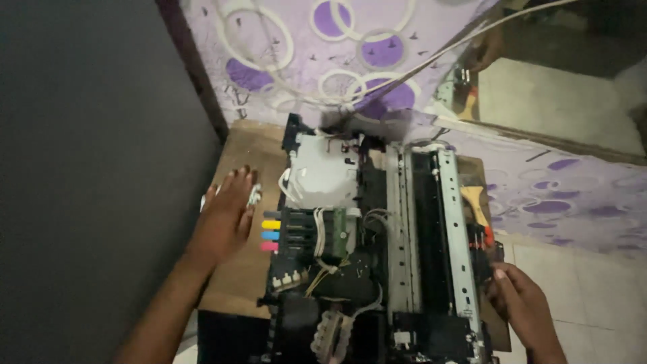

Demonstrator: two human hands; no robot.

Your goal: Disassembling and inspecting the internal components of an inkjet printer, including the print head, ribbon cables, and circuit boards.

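Purple circle-patterned cloth (539, 195) lies behind a wooden surface (246, 155) carrying an opened printer (377, 249). From the head view, the left hand (226, 216) hovers beside the printer's left edge, fingers spread, near four coloured ink tabs (270, 234). The right hand (519, 303) touches the printer's right edge, fingers curled; whether it grips, I cannot tell.

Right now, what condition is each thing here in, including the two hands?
Printer: cover off, circuit board, wires and metal rails exposed.
Ink tubes: four coloured ends, yellow, blue, pink and a dark one, sticking out of the printer's left side.
Left hand: open, fingers spread, over the wooden board, holding nothing.
Right hand: fingers curled at the printer's right edge.
White cables: hanging loose above.
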